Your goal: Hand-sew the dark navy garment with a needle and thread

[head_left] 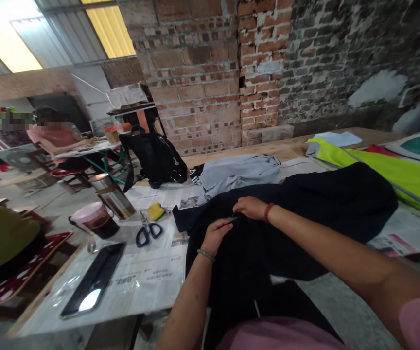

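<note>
A dark navy, nearly black garment (326, 214) lies bunched over the near side of the table and hangs toward my lap. My left hand (216, 236), with a green bead bracelet, is closed over it. A thin greyish sliver shows at its fingertips, too small to name. Just beyond and to the right, my right hand (251, 208), wearing a red bead bracelet, pinches at the dark cloth. The fingertips of both hands are close together but apart. Left of the garment lie blue-handled scissors (149, 234) beside a yellow pad (156, 211).
A phone (95, 277), a lidded cup of dark drink (96, 219) and a steel flask (113, 197) stand left on the newspaper (148, 284). Behind are a black backpack (155, 158), grey clothing (237, 172), a neon-yellow garment (385, 170) and an iron (419, 148). People sit at left.
</note>
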Action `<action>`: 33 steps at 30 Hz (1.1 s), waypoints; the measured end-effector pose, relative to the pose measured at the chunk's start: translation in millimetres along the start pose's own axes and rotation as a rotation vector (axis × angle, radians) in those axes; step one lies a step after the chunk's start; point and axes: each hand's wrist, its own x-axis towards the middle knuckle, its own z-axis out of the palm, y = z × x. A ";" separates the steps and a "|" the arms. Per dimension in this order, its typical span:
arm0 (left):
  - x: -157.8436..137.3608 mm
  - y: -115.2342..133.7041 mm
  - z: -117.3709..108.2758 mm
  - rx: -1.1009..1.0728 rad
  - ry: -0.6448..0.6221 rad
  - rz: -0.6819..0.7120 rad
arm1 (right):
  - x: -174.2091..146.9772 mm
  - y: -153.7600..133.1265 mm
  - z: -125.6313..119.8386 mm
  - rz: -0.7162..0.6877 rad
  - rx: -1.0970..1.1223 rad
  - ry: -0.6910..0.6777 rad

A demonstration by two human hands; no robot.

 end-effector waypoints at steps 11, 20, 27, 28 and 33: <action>0.3 1.6 1.8 -0.023 0.021 -0.037 | -8.8 3.9 8.4 -0.163 0.210 0.008; 0.7 0.6 -0.1 0.011 -0.013 -0.009 | -10.9 -5.0 7.6 -0.179 0.260 0.013; -0.7 2.7 0.1 -0.019 -0.067 -0.044 | -12.3 -8.0 6.3 -0.123 0.284 -0.020; -0.7 2.7 0.2 -0.022 -0.072 -0.049 | -12.6 -8.8 6.1 -0.116 0.290 -0.032; 0.5 1.4 0.4 -0.030 -0.045 -0.086 | -13.2 -19.7 5.7 -0.129 0.324 -0.029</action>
